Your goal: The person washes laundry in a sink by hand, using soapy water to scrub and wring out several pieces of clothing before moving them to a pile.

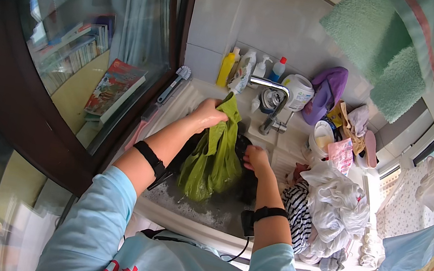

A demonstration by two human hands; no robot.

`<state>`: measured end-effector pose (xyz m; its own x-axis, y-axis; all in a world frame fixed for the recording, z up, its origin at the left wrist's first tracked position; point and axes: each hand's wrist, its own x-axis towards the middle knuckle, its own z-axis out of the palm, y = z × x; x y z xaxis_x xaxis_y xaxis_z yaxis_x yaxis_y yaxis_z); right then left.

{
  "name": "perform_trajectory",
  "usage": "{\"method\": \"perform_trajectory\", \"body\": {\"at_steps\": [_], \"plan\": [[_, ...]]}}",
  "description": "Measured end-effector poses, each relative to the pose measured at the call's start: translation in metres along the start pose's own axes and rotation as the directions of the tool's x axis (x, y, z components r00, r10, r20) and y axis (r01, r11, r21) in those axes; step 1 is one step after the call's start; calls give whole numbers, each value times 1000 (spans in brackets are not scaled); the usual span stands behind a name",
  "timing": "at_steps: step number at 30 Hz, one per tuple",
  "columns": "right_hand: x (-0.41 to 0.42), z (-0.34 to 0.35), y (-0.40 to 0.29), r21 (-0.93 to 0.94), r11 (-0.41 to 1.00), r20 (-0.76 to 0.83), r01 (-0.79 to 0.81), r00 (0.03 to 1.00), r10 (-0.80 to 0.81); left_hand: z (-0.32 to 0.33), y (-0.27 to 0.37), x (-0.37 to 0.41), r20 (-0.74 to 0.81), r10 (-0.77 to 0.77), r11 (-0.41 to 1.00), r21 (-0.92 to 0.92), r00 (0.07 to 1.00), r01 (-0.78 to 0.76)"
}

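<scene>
My left hand (pixel 208 114) grips the top of a wet green garment (pixel 213 156) and holds it up over the sink (pixel 170 210). Its lower end hangs into cloudy, sudsy water (pixel 204 213). To the right of the garment is my right hand (pixel 256 158), with its fingers curled. Dark fabric (pixel 243 142) lies right by those fingers; whether they grip it is hidden. More of the dark fabric sits in the water behind and beside the green garment.
A chrome faucet (pixel 275 106) rises behind the basin. Bottles (pixel 225 69) and a white tub (pixel 297 93) line the wall. A scrub brush (pixel 174 83) rests at left, beside a framed glass pane (pixel 143 37). White laundry (pixel 336 207) and a striped garment (pixel 297 211) are heaped at right.
</scene>
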<state>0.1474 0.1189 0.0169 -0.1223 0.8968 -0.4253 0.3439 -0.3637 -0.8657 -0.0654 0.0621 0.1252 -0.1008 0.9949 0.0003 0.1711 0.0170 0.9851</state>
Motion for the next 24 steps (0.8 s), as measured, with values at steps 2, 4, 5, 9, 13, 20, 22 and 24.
{"method": "perform_trajectory", "body": {"at_steps": [2,4,5,9,13,20,22,24], "plan": [[29,-10,44,-350,923,57,-158,980,190,1,27,6,-29,109,994,-1,994,-109],[18,-2,51,-618,785,151,-42,974,171,-7,38,13,-101,213,976,-30,972,-217],[14,3,54,-726,687,198,28,965,170,-10,42,16,-170,180,972,-121,969,-202],[27,17,77,-709,603,410,365,910,-69,-14,34,35,-276,215,944,-188,937,-272],[-8,57,56,-842,445,362,306,931,45,-8,10,38,-180,149,989,40,972,-144],[-27,109,45,-913,82,409,401,898,163,-1,-61,36,44,-265,962,84,963,261],[-22,115,48,-891,29,447,453,863,234,-11,-94,42,20,-223,929,307,975,207],[-7,112,60,-887,56,448,459,822,351,-5,-96,37,-26,-169,781,606,985,150]]}}
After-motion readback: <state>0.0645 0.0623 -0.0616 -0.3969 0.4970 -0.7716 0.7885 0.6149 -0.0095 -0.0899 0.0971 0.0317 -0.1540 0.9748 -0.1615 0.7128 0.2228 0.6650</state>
